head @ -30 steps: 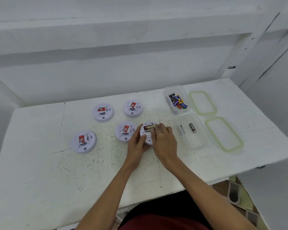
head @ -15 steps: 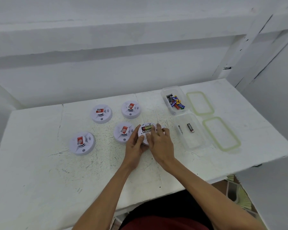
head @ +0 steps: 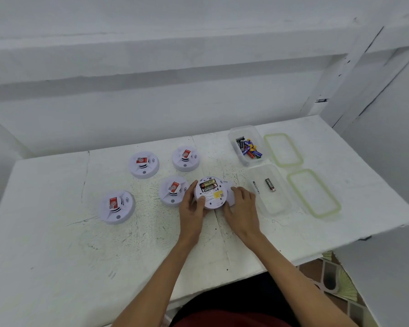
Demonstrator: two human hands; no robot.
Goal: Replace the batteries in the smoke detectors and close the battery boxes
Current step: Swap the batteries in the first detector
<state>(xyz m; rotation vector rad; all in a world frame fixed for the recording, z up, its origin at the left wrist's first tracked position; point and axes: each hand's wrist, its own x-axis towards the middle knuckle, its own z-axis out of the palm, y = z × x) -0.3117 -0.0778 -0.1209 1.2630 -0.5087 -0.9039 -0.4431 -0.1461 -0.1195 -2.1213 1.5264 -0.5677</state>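
A white smoke detector (head: 211, 197) lies back-up on the white table (head: 57, 251), its battery bay open with two black-and-gold batteries (head: 207, 185) inside. My left hand (head: 192, 206) grips its left rim. My right hand (head: 241, 206) rests at its right edge, on a white piece (head: 229, 185) that looks like the detached cover. Several more detectors lie face-up with red stickers: one (head: 174, 190) just left, two behind (head: 143, 164) (head: 186, 158), one at front left (head: 116, 206).
A clear tub (head: 233, 135) at the back right holds several mixed batteries (head: 248, 148). A nearer clear tub (head: 279, 208) holds a black battery (head: 270, 184) and a pale one (head: 256, 187). Two green-rimmed lids (head: 283, 149) (head: 313, 193) lie to their right. The table's edge drops off at right.
My right hand has come off the battery bay and slid to the detector's right side, uncovering the two batteries. My left hand still holds the left rim.
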